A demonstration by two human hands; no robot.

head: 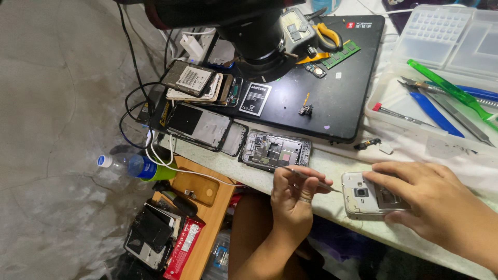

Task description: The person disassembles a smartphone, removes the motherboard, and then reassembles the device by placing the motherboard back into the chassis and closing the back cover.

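Note:
My left hand [293,199] is closed on a thin metal tool [311,179] whose tip points right and meets the left edge of a white phone [363,199]. The phone lies back-up with its cover off, camera lens showing, near the table's front edge. My right hand [425,199] rests on the phone's right part, fingers over it and thumb below, holding it down. Just behind my left hand lies an opened phone frame [275,150] with its circuit board exposed.
A black laptop [332,103] carries a battery [255,98], small parts and a green memory stick [341,54]. Stacked phone parts [199,85] lie at left. A clear tray [415,111] holds blue and green pry tools. A bottle [132,166] lies on the floor.

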